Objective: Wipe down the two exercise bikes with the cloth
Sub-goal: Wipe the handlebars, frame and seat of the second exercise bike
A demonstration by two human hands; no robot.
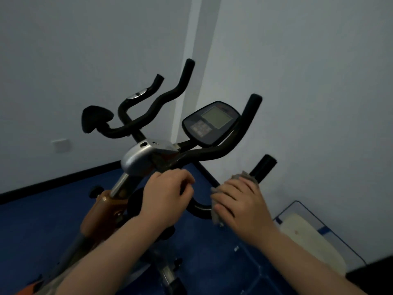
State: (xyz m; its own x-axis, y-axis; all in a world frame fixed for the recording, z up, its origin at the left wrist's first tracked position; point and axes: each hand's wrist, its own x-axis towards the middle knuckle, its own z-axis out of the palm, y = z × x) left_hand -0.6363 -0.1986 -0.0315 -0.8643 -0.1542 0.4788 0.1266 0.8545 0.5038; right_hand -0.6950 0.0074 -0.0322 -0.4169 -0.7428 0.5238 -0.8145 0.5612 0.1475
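Right hand wraps cloth round near bike's handlebar at 4 o'clock; left hand grips bar centre; likely early, second bike at 11 o'clock apparently unwiped.

The wall crowds the right handlebar; the console blocks the middle, with open air above it.

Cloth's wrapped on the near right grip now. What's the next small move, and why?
Probably slide the right hand with the cloth up toward the bare black grip end, which shows uncovered above it, while the left hand steadies the handlebar.
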